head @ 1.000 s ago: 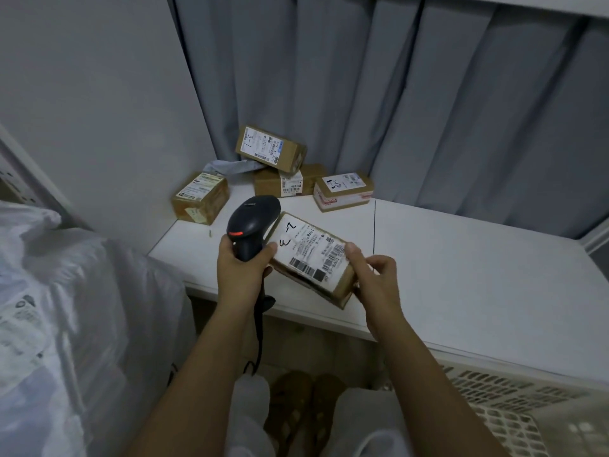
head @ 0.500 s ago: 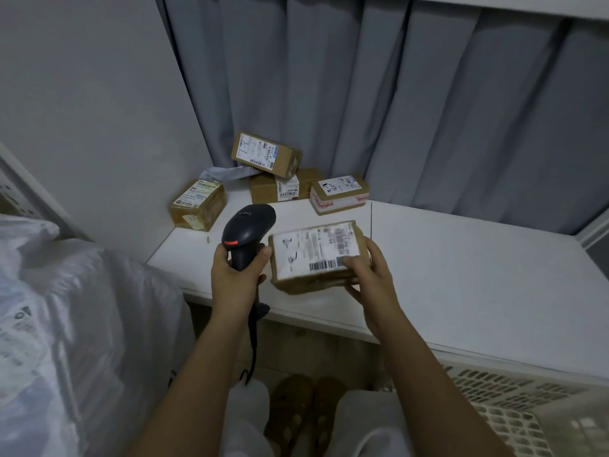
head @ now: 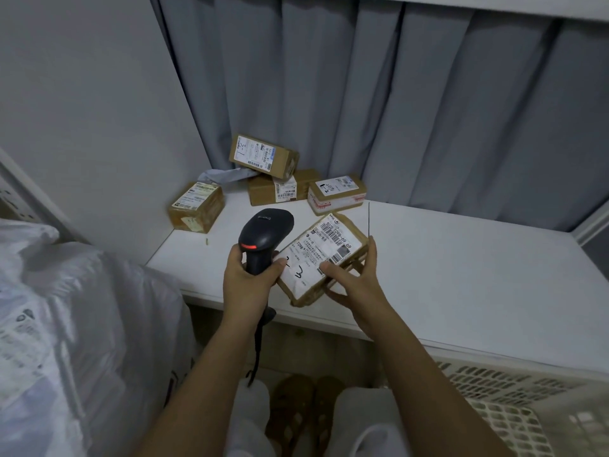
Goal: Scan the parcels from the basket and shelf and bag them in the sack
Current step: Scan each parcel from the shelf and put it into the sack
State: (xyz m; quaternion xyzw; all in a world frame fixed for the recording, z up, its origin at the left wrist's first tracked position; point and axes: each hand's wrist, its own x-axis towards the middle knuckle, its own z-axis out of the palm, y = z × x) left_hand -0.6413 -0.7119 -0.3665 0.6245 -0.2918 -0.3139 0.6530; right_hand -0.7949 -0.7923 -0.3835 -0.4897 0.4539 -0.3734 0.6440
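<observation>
Gripping a black handheld barcode scanner (head: 263, 240), left hand (head: 250, 282) curls round its handle. Right hand (head: 354, 286) pinches a brown cardboard parcel w/ white label (head: 321, 257), held above the white shelf (head: 461, 278). Four more cardboard parcels (head: 263, 155) sit at the back; white plastic sack (head: 66, 324) on the left.

Shelf (head: 461, 275): four parcels grouped at the back left corner before the curtain (head: 395, 94) — one nearest the left wall (head: 196, 211), one at centre (head: 283, 189) with another tilted on top of it (head: 263, 155), one to the right (head: 337, 194). Above the shelf's front edge, the left hand (head: 250, 285) holds a barcode scanner (head: 265, 239) just left of a parcel (head: 321, 258) held in the right hand (head: 354, 288). Sack (head: 66, 324) at left below the shelf; basket (head: 510, 407) at lower right.
</observation>
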